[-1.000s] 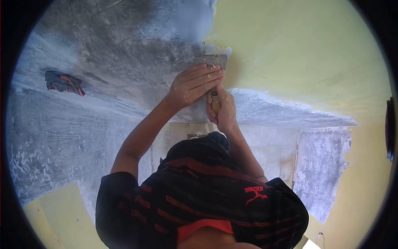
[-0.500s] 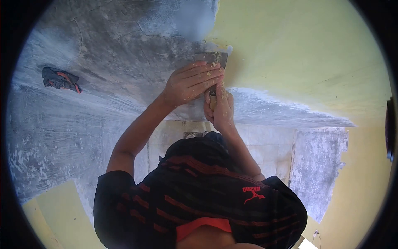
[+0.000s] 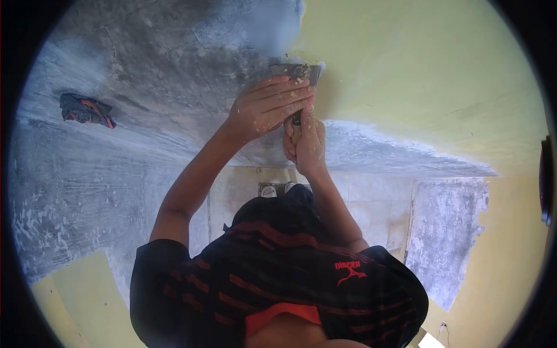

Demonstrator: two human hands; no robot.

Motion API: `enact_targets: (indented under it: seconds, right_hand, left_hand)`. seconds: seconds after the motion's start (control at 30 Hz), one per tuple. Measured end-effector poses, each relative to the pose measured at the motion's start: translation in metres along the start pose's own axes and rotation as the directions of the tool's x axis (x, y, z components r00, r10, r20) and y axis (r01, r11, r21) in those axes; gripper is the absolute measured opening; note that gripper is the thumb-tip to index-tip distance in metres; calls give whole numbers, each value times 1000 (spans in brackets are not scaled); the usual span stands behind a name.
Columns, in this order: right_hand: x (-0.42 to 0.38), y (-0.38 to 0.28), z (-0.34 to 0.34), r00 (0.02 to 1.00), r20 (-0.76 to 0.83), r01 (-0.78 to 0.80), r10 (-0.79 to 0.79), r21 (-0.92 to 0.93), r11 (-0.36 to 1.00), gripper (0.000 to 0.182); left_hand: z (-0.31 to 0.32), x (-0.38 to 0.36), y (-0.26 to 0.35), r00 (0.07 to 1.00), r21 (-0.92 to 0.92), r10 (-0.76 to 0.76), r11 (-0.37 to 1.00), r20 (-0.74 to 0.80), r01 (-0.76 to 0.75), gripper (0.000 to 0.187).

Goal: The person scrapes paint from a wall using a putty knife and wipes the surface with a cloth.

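My right hand (image 3: 306, 148) is closed around the handle of a wide metal scraper (image 3: 313, 72), one finger stretched along it towards the blade. My left hand (image 3: 267, 107) lies with straight fingers across the lower part of the blade. The blade's edge is against the wall where the yellow-green paint (image 3: 406, 69) meets bare grey plaster (image 3: 191, 75). Yellowish flakes lie on the blade and stick to both hands.
A dark cloth-like bundle with red-orange parts (image 3: 87, 110) is at the left on the grey surface. Below are pale floor tiles (image 3: 371, 203) and my feet (image 3: 268, 191). A dark object (image 3: 545, 180) is at the right edge, and a socket with a cord (image 3: 443, 325) at the lower right.
The scraper and both hands have moved slightly up the wall, and more of the blade shows above my left fingers. My shoes show more below the hands.
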State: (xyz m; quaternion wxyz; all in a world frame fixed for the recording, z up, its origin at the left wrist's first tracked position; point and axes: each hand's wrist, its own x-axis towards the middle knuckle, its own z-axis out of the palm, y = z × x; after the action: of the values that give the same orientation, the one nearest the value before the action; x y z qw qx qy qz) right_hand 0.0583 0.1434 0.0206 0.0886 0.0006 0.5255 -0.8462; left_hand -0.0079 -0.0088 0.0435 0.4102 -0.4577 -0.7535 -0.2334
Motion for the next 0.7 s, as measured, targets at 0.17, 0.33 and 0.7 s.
enact_targets:
  seconds: [0.17, 0.33, 0.7]
  right_hand:
    - [1, -3, 3, 1000, 1, 1, -1, 4, 1000, 58]
    - [7, 3, -3, 997, 24, 73, -73, 0, 997, 58]
    - [7, -2, -4, 1000, 2, 30, -30, 2, 1000, 58]
  left_hand:
    - [-1, 1, 1, 1000, -7, -13, 1000, -1, 13, 26]
    - [0, 5, 4, 1000, 20, -22, 1000, -18, 22, 27]
    - [2, 8, 7, 997, 24, -45, 999, -69, 46, 27]
